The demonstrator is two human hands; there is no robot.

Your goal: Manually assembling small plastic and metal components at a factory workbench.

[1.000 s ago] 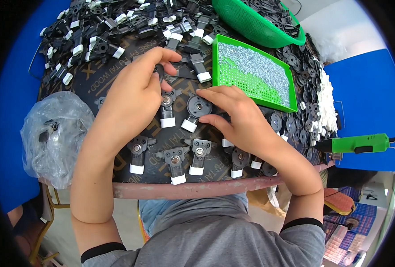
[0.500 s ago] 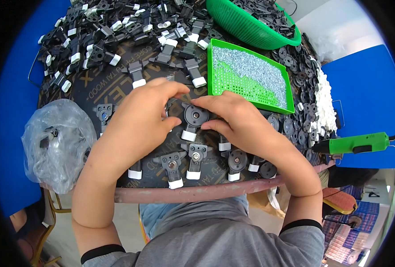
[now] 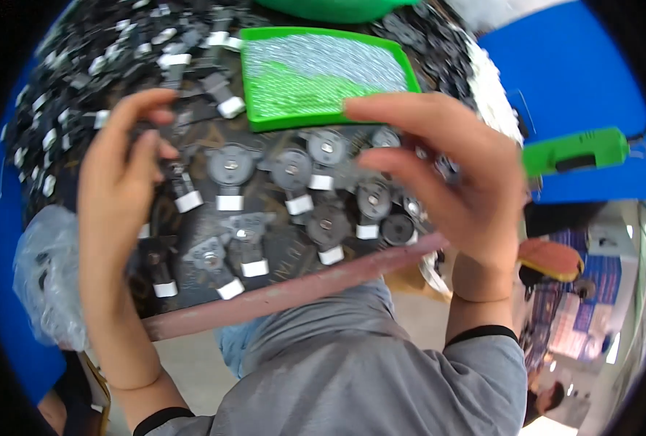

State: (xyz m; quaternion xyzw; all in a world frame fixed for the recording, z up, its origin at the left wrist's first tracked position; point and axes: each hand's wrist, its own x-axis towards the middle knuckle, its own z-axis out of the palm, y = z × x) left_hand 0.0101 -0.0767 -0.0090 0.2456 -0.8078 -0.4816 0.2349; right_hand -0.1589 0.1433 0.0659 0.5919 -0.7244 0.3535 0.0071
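My left hand (image 3: 119, 163), blurred, hovers over the left part of the table with bent fingers and thumb apart; I see nothing held. It is nearest a dark bracket with a white end (image 3: 185, 190). Off to the right, my right hand (image 3: 468, 171) is raised, thumb and forefinger spread with nothing between them. Several black brackets with white ends lie between my hands. Some carry a round black disc (image 3: 231, 166), such as the one left of centre. Nearer the table edge, a bracket without a disc (image 3: 247, 236) shows a metal piece in its middle.
A green tray (image 3: 294, 120) of small silvery parts stands beyond the brackets. Piled brackets (image 3: 83, 94) fill the far left, black discs and white pieces (image 3: 491, 94) the far right. A clear plastic bag (image 3: 46, 280) sits left; a green electric screwdriver (image 3: 577, 151) is at right.
My view has turned, shifting the table's things leftward. Both hands have drawn apart, and my right hand has come away from the disc-topped bracket, which lies on the table.
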